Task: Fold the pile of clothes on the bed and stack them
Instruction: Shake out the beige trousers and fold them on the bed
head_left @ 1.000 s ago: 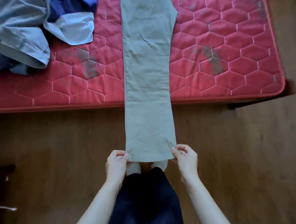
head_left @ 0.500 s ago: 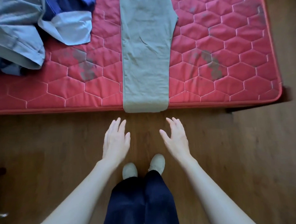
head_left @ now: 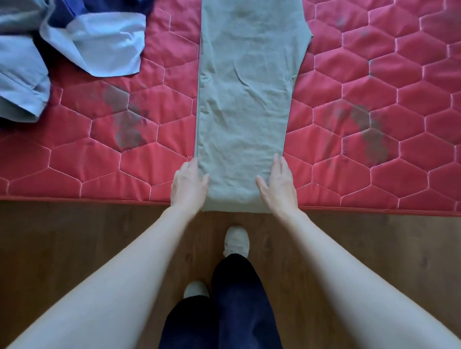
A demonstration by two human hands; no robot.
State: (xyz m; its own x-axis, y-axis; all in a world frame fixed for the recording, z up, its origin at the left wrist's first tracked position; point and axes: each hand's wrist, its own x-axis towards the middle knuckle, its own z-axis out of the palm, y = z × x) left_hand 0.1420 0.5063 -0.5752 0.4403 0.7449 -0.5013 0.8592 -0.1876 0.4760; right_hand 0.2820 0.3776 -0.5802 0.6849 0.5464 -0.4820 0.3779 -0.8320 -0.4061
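Note:
Grey-green trousers, folded lengthwise, lie flat down the middle of the red quilted mattress, and their near end reaches the mattress edge. My left hand lies along the trousers' left side with its thumb on the fabric. My right hand mirrors it on the right side, fingers straight, thumb on the cloth. An unfolded pile of light blue and dark blue clothes sits at the mattress's far left.
The wooden floor runs along the near side of the mattress. My legs in dark trousers and pale shoes stand just below the mattress edge. Dark stains mark the mattress either side of the trousers.
A second ago both hands held the trouser hem out over the floor. They let it go, then moved forward to the trousers' sides at the mattress edge. I stepped closer.

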